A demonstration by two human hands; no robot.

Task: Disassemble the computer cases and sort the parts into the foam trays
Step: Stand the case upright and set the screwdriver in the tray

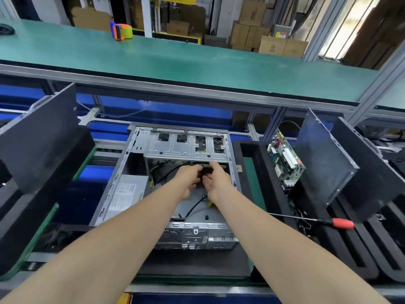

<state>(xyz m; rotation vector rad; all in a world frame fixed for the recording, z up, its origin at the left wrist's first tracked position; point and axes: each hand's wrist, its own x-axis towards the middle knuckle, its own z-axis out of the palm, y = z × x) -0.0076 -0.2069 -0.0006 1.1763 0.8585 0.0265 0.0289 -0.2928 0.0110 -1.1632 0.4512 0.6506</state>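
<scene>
Both hands are reaching deep inside the open computer case (122, 170), just under its metal drive cage (186, 148). The left hand (188, 179) and the right hand (217, 183) are sitting side by side, fingers curling around a small black part (207, 172) between them. A circuit board (285, 163) is standing in the foam tray (245, 148) on the right, near a red-handled screwdriver (341, 223).
</scene>
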